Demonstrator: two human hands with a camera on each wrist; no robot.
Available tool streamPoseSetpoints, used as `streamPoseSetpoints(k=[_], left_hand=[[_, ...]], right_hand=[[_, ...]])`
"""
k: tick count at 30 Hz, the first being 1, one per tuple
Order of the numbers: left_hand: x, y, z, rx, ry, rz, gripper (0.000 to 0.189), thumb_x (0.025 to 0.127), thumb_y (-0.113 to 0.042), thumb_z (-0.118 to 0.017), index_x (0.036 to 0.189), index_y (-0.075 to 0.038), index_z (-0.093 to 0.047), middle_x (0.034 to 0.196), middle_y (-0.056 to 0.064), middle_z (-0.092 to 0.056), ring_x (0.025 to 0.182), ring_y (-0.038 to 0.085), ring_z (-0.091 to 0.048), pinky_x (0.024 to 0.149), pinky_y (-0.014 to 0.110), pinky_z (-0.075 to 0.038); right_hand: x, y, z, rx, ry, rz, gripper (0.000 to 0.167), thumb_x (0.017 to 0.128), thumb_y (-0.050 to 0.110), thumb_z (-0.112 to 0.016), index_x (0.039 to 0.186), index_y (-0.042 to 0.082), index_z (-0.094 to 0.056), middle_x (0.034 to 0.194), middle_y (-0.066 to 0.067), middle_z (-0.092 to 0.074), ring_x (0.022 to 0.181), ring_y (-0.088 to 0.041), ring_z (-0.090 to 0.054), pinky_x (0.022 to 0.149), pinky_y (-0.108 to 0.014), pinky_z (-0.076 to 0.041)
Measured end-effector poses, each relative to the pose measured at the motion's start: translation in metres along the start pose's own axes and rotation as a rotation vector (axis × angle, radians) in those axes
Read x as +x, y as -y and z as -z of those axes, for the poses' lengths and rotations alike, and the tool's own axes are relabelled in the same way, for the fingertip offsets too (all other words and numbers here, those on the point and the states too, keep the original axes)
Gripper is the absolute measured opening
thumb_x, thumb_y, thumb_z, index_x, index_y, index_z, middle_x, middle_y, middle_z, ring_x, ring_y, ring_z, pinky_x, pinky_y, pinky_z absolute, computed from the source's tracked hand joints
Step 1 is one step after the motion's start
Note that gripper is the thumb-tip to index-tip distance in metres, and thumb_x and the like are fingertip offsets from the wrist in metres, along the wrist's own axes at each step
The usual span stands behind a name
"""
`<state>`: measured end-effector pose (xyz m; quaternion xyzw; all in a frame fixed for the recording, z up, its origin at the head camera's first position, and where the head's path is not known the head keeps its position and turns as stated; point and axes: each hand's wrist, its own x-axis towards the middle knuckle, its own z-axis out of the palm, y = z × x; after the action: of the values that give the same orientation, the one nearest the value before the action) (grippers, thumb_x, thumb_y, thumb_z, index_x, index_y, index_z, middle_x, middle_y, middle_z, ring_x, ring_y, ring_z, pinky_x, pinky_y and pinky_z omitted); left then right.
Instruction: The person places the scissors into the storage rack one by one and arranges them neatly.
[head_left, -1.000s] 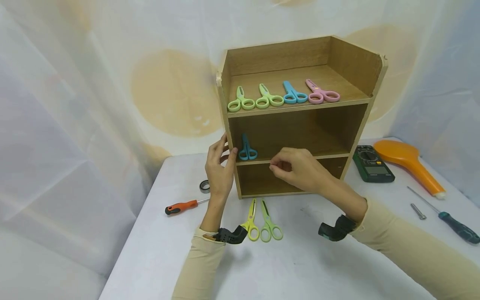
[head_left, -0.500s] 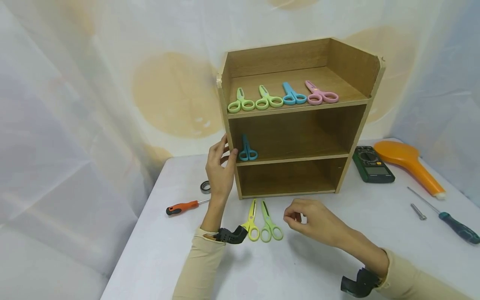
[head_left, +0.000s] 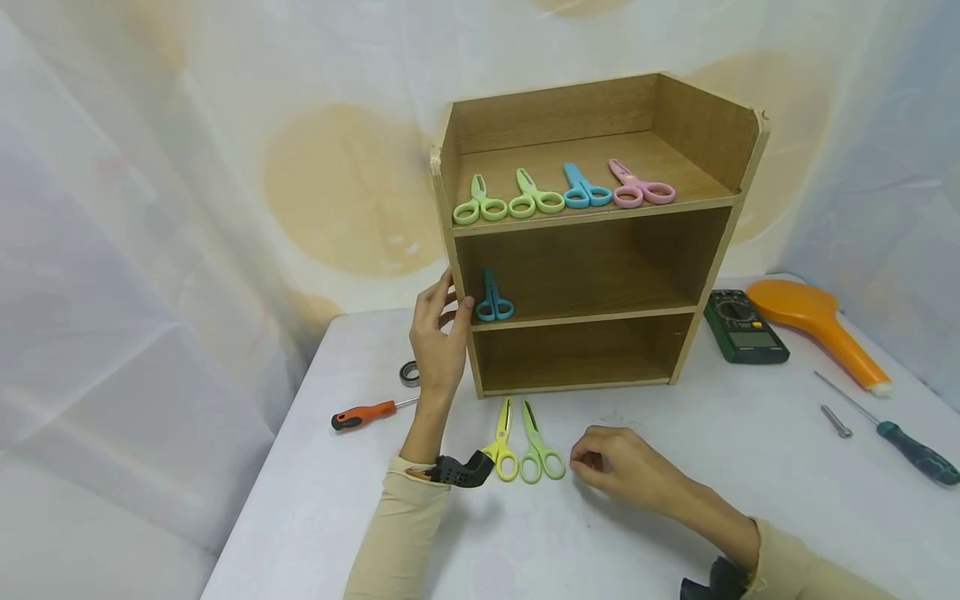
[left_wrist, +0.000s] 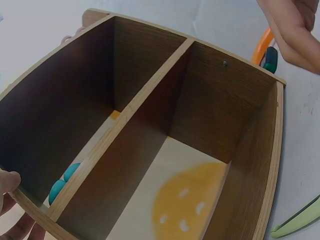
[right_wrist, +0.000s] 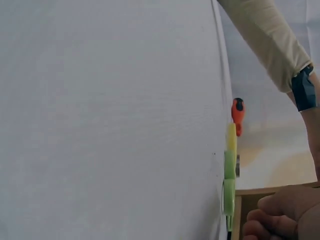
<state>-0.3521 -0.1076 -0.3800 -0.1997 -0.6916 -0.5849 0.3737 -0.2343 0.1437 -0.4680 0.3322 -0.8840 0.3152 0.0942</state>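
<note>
My left hand (head_left: pixel 438 333) holds the left side of a small wooden shelf unit (head_left: pixel 585 319), its thumb at the front edge and its fingers along the outer side. Just right of the green scissors (head_left: pixel 540 454), my right hand (head_left: pixel 626 467) is low over the table with loosely curled fingers and nothing in them. Yellow scissors (head_left: pixel 504 442) lie beside the green pair, blades toward the shelf. Dark teal scissors (head_left: pixel 493 300) rest at the left end of the middle shelf. Along the top are two light green scissors (head_left: pixel 480 202), blue scissors (head_left: pixel 587 190) and pink scissors (head_left: pixel 641 187).
Left of the shelf lie an orange-handled screwdriver (head_left: pixel 363 416) and a ring-shaped bearing (head_left: pixel 409 373). To its right are a green multimeter (head_left: pixel 746 327), an orange paddle-shaped object (head_left: pixel 821 325), a bolt (head_left: pixel 836 422) and a teal-handled screwdriver (head_left: pixel 915 450). White cloth (head_left: pixel 337 75) hangs behind.
My right hand has come down from in front of the middle shelf to the table beside the green scissors. The left hand and the scissors have stayed in place.
</note>
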Motion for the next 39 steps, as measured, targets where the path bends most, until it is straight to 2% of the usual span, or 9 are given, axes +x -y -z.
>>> streamPoseSetpoints(k=[6, 14, 19, 26, 33, 39], left_hand=[[-0.002, 0.001, 0.000, 0.026, 0.012, 0.024, 0.049, 0.097, -0.015, -0.068, 0.145, -0.013, -0.055, 0.126, 0.013, -0.057, 0.114, 0.022, -0.061, 0.089, 0.043, -0.055], [-0.003, 0.001, 0.000, 0.043, 0.025, 0.026, 0.050, 0.098, -0.020, -0.067, 0.146, -0.016, -0.053, 0.127, 0.011, -0.056, 0.116, 0.018, -0.060, 0.090, 0.039, -0.055], [-0.002, 0.000, 0.000, 0.035, 0.020, 0.022, 0.050, 0.098, -0.019, -0.067, 0.146, -0.016, -0.054, 0.127, 0.014, -0.056, 0.115, 0.019, -0.061, 0.090, 0.040, -0.055], [-0.001, 0.000, -0.001, 0.025, 0.011, 0.019, 0.050, 0.097, -0.016, -0.068, 0.145, -0.016, -0.055, 0.126, 0.014, -0.057, 0.114, 0.020, -0.061, 0.089, 0.043, -0.055], [0.001, -0.003, -0.002, 0.029, 0.003, 0.011, 0.050, 0.096, -0.012, -0.069, 0.144, -0.011, -0.055, 0.126, 0.014, -0.057, 0.115, 0.024, -0.062, 0.089, 0.044, -0.056], [0.001, 0.001, -0.002, 0.024, -0.010, 0.008, 0.051, 0.094, -0.004, -0.069, 0.143, -0.004, -0.055, 0.126, 0.022, -0.056, 0.113, 0.031, -0.062, 0.086, 0.049, -0.056]], right_hand=[[0.006, -0.003, -0.010, -0.027, -0.012, -0.021, 0.007, 0.085, 0.008, -0.078, 0.087, 0.013, -0.073, 0.080, 0.015, -0.060, 0.070, 0.001, -0.052, 0.059, -0.017, -0.051], [0.016, -0.003, -0.018, -0.021, 0.014, -0.115, 0.009, 0.085, 0.015, -0.080, 0.085, 0.014, -0.071, 0.077, 0.015, -0.058, 0.069, 0.001, -0.053, 0.059, -0.019, -0.050], [0.023, -0.003, -0.022, -0.057, 0.000, -0.162, 0.011, 0.082, 0.010, -0.080, 0.078, 0.014, -0.071, 0.071, 0.014, -0.056, 0.064, 0.001, -0.051, 0.056, -0.019, -0.047], [0.023, -0.002, -0.016, -0.074, -0.032, -0.132, 0.014, 0.075, 0.003, -0.076, 0.071, 0.014, -0.070, 0.065, 0.015, -0.055, 0.060, 0.001, -0.049, 0.055, -0.019, -0.047], [0.015, 0.007, 0.001, -0.037, -0.032, -0.100, 0.016, 0.077, 0.007, -0.077, 0.072, 0.019, -0.068, 0.067, 0.018, -0.053, 0.061, 0.001, -0.050, 0.056, -0.020, -0.048], [0.017, 0.023, 0.022, -0.027, -0.069, -0.050, 0.019, 0.078, 0.005, -0.076, 0.075, 0.021, -0.068, 0.070, 0.018, -0.054, 0.064, -0.004, -0.055, 0.057, -0.020, -0.048]])
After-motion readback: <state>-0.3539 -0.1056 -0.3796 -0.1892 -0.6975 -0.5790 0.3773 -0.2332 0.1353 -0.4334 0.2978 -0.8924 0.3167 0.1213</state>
